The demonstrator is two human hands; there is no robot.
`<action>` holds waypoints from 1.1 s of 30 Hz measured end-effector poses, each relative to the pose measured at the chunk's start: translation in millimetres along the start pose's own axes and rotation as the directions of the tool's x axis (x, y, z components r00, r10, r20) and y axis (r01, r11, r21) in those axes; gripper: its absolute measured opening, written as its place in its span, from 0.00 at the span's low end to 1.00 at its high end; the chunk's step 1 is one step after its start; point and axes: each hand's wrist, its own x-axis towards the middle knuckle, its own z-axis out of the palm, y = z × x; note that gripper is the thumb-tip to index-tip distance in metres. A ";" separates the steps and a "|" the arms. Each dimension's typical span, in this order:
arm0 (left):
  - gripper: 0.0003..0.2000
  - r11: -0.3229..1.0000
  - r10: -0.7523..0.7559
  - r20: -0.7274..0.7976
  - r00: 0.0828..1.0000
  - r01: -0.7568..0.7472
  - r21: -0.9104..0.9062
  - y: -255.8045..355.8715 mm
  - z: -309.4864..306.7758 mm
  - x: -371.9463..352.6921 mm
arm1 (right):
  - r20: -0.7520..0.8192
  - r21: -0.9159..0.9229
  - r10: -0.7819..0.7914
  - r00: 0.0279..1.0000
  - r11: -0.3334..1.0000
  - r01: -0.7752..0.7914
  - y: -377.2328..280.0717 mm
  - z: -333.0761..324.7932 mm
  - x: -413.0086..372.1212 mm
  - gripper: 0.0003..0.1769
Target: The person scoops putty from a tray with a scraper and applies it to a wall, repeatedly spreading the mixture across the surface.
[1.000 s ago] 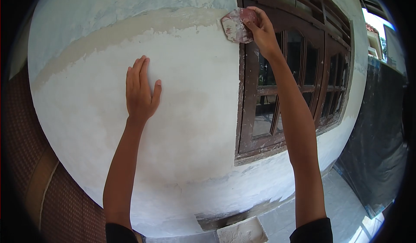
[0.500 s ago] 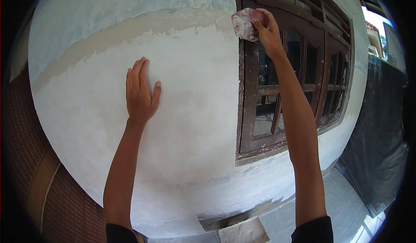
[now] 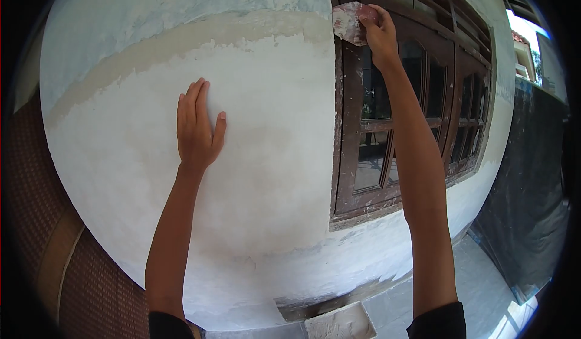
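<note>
A flat reddish scraper (image 3: 349, 22), smeared with white paste, is in my right hand (image 3: 381, 33), whose fingers grip its right side. The scraper is at the wall's edge by the upper left corner of the brown window frame (image 3: 350, 151). My left hand (image 3: 196, 127) lies flat on the white wall (image 3: 272, 157), its thumb apart from the fingers and nothing in it. Above both hands, a beige band (image 3: 157, 42) of rougher plaster curves across the wall, with a bluish-grey patchy surface over it.
A tray with pale paste (image 3: 342, 324) sits low by the wall's foot, on the grey floor covering (image 3: 393, 303). Dark sheeting (image 3: 520, 182) hangs at the right. Brown woven panels (image 3: 100, 284) stand at the lower left.
My right hand has moved slightly up and to the right with the scraper, which has turned a little. My left hand has hardly moved.
</note>
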 end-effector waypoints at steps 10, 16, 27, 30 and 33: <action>0.28 1.000 0.011 -0.010 1.000 -0.011 -0.008 -1.4 0.5 0.9 | 0.157 -0.074 -0.167 0.973 0.981 0.180 1.8 23.6 -15.9 0.21; 0.28 1.000 -0.009 -0.007 1.000 0.009 -0.004 0.5 0.4 -0.2 | -0.037 0.165 -0.022 0.999 0.986 0.028 -4.0 1.0 -9.9 0.20; 0.28 1.000 -0.002 -0.003 1.000 0.002 0.002 -0.6 -0.1 -1.2 | -0.035 0.146 0.027 0.999 0.989 -0.022 4.4 -8.2 -18.4 0.21; 0.28 1.000 -0.009 -0.002 1.000 0.009 -0.007 0.9 1.9 1.0 | 0.099 0.138 -0.111 0.989 0.986 0.097 -6.6 13.7 -28.7 0.21; 0.29 0.999 0.009 -0.011 1.000 -0.008 0.038 0.2 0.9 0.4 | 0.201 -0.048 -0.161 0.966 0.984 0.174 -3.3 31.3 -35.8 0.21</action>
